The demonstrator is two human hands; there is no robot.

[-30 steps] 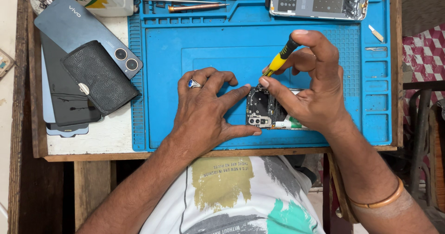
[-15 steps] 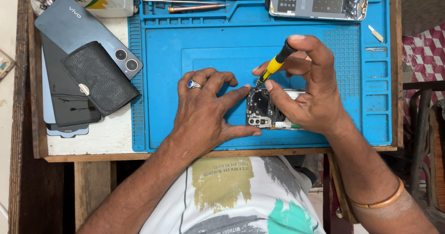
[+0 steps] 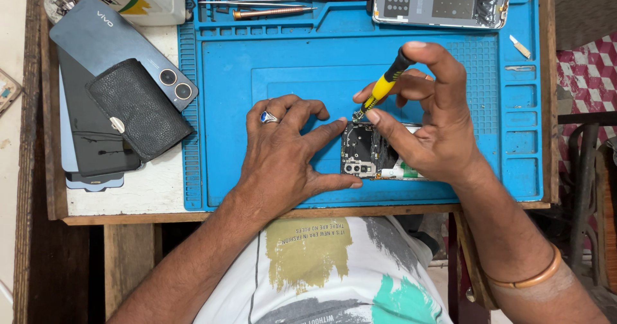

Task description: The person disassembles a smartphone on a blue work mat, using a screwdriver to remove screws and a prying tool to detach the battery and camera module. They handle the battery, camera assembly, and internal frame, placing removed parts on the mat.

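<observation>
Your right hand (image 3: pixel 437 128) pinches the yellow screwdriver (image 3: pixel 380 91) over the opened phone (image 3: pixel 367 152) while your left hand (image 3: pixel 283 150) braces it, fingers spread flat on the blue mat (image 3: pixel 257 61).

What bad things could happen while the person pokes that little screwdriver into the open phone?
1. The screwdriver tip sits on the opened phone, right among its bare parts. If it slips, it might scratch them or jab the left hand, whose fingers press close beside the tip.
2. A loosened screw would be tiny. It could roll off across the blue mat and get lost.
3. The right hand hides much of the phone, so aiming may be harder.
</observation>
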